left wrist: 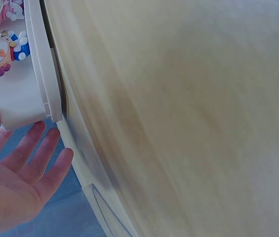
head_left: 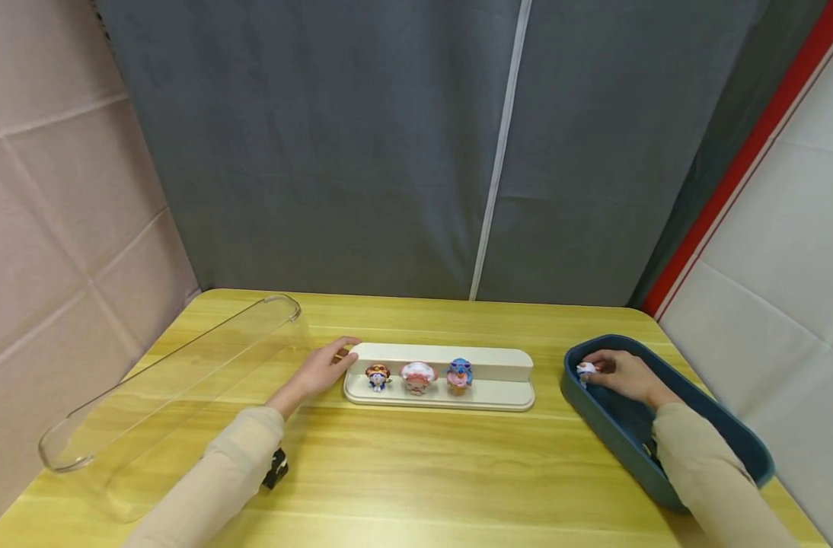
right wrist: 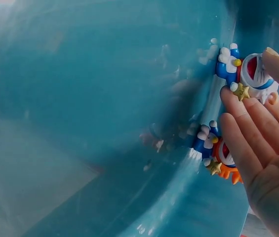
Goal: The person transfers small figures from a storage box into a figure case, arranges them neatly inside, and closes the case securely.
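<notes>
A white-hooded figurine with a blue body and a gold star is pinched between the thumb and fingers of the right hand, inside the far end of a deep blue bin at the right of the table. Close by in the bin, just beside the fingers, an orange-trimmed figurine is seen, partly covered by the hand in the right wrist view. To the left of the bin, well apart from it, a cream two-level stand is set lengthwise across the table. Its left end is touched by the left hand, whose fingers are extended and relaxed rather than clenched. On the lower step, three figurines are lined up: a brown-and-red-headed one nearest the left hand, a pink one with a white top in the middle, and a blue one with a pink front on the right. Farther left, a clear cover is laid slantwise on the table. Both forearms are covered by beige sleeves. The table is backed by a dark grey curtain, crossed by a pale strip.
</notes>
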### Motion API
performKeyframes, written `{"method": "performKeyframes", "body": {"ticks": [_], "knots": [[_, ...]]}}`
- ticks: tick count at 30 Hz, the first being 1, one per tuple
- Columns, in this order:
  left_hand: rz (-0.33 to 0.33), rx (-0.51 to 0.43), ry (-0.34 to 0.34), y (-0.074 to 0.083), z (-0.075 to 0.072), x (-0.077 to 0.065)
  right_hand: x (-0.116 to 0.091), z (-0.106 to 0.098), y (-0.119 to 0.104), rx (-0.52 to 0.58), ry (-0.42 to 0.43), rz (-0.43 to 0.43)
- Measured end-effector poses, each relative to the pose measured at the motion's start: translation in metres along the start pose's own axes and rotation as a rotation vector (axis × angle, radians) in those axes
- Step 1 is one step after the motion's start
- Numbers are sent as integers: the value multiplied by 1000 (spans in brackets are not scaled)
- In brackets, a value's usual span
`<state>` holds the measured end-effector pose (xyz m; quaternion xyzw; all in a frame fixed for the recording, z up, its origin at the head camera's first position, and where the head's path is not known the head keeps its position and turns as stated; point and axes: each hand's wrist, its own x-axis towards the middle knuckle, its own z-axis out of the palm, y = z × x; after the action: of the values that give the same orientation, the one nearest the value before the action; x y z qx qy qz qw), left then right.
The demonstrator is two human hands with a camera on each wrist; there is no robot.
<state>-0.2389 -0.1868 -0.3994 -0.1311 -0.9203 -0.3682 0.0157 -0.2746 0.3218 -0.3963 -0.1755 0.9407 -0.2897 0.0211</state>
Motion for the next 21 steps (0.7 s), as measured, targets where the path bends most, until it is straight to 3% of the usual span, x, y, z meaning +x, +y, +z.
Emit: {"method": "performKeyframes", "body": {"ticks": [12, 21], "knots": [[4, 0, -3, 0, 0, 0, -4, -8, -5, -32, 9, -20], [-4, -4, -7, -2, 1, 1, -11, -26, -21, 30, -4, 3]]}}
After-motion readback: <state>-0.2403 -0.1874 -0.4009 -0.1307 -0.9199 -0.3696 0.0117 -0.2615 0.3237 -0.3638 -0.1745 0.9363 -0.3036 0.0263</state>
